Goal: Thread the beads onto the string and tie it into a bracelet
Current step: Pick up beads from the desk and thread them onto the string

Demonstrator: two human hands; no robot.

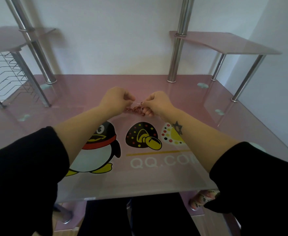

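My left hand (pixel 117 99) & right hand (pixel 157 103), fingers pinched together on string (pixel 138 104) ends. Red bead strand (pixel 135 110) hangs btwn them, just above pink glass desk (pixel 157 176). No containers in view.

Black sleeves (pixel 25 167) pushed up past both forearms, bare hands, dark star-shaped tattoo (pixel 178 127) on R inner forearm nr wrist, black trousers (pixel 157 217) below.
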